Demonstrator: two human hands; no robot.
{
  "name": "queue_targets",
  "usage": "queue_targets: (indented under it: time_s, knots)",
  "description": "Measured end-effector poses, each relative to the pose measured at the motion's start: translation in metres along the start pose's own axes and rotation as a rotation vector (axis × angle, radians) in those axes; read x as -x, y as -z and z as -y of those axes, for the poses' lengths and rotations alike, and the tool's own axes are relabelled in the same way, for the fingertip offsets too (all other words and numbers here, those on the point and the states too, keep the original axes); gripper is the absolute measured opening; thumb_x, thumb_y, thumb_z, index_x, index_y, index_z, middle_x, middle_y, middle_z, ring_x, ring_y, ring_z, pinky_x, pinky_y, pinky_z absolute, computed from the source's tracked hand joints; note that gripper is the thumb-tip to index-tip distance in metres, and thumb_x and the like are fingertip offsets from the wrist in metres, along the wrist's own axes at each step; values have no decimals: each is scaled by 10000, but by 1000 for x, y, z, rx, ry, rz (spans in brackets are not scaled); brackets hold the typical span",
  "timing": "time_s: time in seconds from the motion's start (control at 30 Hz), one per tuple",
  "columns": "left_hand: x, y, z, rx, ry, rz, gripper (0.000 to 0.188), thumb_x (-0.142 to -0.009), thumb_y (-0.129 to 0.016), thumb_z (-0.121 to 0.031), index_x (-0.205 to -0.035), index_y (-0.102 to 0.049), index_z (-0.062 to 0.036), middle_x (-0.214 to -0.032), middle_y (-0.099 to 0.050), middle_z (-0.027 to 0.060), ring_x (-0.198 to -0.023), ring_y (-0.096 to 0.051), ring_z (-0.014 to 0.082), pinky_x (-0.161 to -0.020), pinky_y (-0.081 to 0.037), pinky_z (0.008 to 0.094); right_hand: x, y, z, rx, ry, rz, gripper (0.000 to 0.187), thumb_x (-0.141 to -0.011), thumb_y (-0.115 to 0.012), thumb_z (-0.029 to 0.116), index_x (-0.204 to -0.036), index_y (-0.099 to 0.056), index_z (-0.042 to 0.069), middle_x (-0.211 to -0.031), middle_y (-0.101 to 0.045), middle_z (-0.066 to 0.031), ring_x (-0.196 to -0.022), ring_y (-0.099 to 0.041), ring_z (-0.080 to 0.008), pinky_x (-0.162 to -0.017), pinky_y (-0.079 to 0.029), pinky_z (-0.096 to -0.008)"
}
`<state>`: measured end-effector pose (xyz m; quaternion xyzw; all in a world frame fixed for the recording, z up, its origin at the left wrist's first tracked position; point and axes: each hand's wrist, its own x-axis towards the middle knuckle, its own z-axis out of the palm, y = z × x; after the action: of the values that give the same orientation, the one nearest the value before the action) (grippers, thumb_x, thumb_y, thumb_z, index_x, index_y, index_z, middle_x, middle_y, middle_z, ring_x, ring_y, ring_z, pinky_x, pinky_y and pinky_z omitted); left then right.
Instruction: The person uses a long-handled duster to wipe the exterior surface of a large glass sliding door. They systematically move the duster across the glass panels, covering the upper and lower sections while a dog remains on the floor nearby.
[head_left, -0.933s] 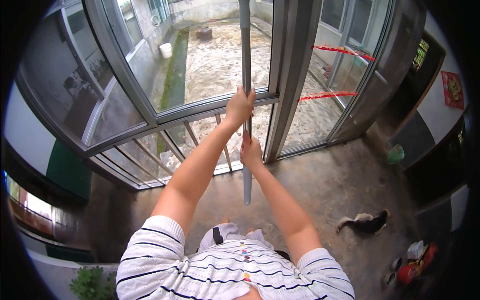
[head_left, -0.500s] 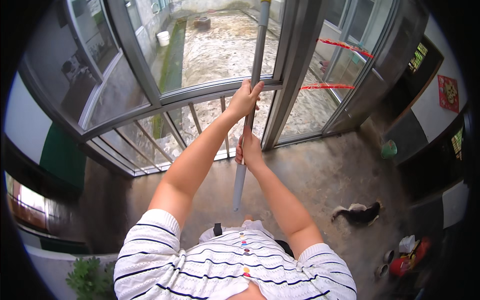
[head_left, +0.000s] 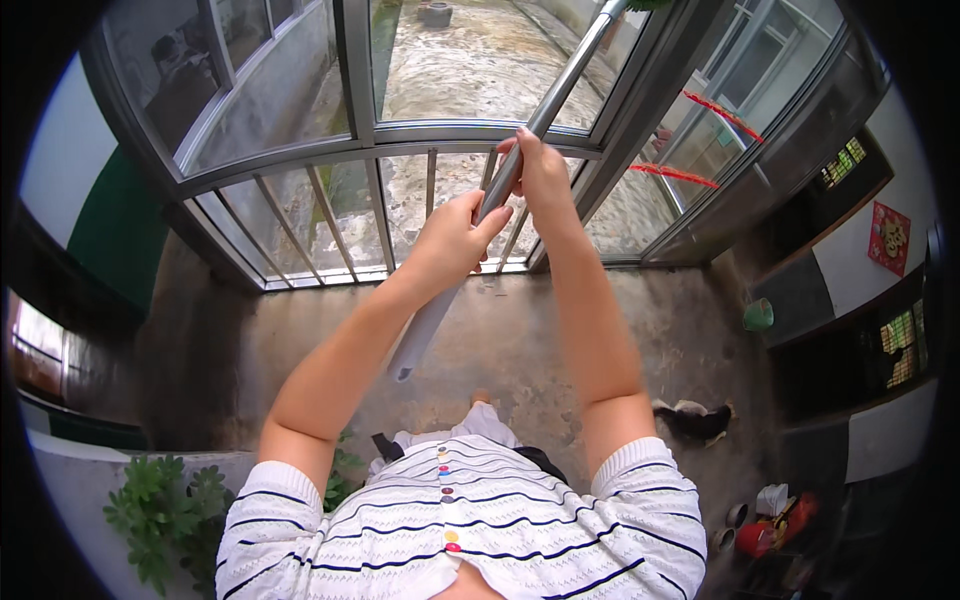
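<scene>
Both my hands are wrapped round a long grey metal pole, which slants from lower left to upper right. My left hand (head_left: 455, 240) grips the lower part, just above a light grey handle end (head_left: 425, 330). Higher up, my right hand (head_left: 543, 180) is closed round the pole (head_left: 565, 90). At the pole's far end, part of a green fringed head (head_left: 648, 4) shows at the top edge; the rest is cut off. Behind the pole stands a metal-framed glass window (head_left: 480, 131) with upright bars (head_left: 431, 195) below.
Red strips (head_left: 720, 113) hang across the glass panel at right. A black and white animal (head_left: 700, 422) lies on the concrete floor (head_left: 300, 350). Farther right are a green bucket (head_left: 758, 315) and red items (head_left: 765, 535). A leafy plant (head_left: 165, 515) grows at lower left.
My hands have swapped order on the pole: the right is now above the left. The pole has tilted from nearly upright toward the upper right, and its green head has come into view.
</scene>
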<state>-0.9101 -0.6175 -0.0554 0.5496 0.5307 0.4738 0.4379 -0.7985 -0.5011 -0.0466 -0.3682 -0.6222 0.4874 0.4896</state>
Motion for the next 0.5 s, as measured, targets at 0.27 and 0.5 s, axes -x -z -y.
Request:
queue_targets:
  time_s: [0.27,0.5]
  knots:
    - [17,4,-4,-353,-231,-128,523,-923,-569,-180,-1406,-373,-144,-729,-560,79,-594,-533,160,-593,-448,314,-111,18,21,-272,-93,-359,290,-917,-541,203,-993,-338,9,-792,-506,-111,-486,-478,-158,-427,-419,-298]
    - [30,0,67,-412,-161,-139,522,-899,-585,-121,-1390,-408,-148,-947,-643,184,-810,-623,251,-752,-471,332,-97,5,-92,-485,-96,-407,203,-915,-514,153,-985,-353,52,-613,-449,-35,-435,-434,-118,-370,-380,-264]
